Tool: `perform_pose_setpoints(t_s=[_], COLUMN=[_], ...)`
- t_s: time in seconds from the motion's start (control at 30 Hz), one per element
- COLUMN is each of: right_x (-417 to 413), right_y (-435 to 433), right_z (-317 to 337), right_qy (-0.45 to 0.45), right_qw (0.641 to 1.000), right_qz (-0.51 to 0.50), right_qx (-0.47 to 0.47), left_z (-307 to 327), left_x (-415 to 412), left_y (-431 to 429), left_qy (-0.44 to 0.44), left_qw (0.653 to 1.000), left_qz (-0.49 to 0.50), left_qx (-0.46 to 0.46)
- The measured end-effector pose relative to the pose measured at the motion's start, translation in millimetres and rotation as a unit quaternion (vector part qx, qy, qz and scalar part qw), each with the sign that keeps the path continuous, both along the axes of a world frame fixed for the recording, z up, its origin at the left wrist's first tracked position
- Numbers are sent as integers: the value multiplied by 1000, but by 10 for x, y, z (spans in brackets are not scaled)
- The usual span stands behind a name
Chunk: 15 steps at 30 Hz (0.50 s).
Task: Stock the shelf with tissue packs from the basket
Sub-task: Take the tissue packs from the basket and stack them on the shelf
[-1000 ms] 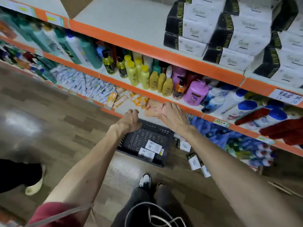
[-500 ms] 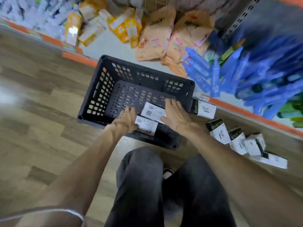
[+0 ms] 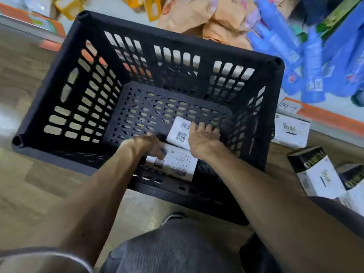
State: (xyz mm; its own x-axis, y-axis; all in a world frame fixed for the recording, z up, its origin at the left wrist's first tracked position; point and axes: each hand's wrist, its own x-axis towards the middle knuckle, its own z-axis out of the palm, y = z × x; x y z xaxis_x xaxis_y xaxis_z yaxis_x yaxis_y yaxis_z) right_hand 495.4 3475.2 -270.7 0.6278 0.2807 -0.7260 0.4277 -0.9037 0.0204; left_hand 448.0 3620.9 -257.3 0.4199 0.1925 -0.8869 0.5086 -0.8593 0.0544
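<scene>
The left hand (image 3: pixel 146 144) and right hand (image 3: pixel 202 141) are bare, forearms too. A greyish sleeve (image 3: pixel 41 259) shows near left; dark grey trousers (image 3: pixel 177 253); a dark shoe (image 3: pixel 173 216).

Black lattice basket (image 3: pixel 65 91); white QR-printed tissue packs (image 3: pixel 173 164); blue bottles (image 3: pixel 275 34); orange shelf edge (image 3: pixel 327 117).

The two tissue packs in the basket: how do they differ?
The near pack lies crosswise along the basket's near wall, its left end under the left hand; the far pack sits angled further in, beside the right hand. The near pack shows more face. Both are white with QR codes.
</scene>
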Motion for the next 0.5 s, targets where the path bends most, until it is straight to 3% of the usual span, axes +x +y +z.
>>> perform_pose_setpoints(t_s=[0.2,0.4,0.5], right_x=[13,75,110], right_y=[8,22,15], right_z=[-182,-245,-259], right_qy=[-12,-1,13], right_qw=[1000,1000,1000], right_qz=[4,9,5], right_qx=[-22,-17,-9], left_z=[-192,-319,-312], left_x=[94,118,130], left_y=[24,169,159], left_qy=[22,-5,21], left_qw=[999,993,995], left_qz=[-10,64,42], left_qx=[-26,-99,-87])
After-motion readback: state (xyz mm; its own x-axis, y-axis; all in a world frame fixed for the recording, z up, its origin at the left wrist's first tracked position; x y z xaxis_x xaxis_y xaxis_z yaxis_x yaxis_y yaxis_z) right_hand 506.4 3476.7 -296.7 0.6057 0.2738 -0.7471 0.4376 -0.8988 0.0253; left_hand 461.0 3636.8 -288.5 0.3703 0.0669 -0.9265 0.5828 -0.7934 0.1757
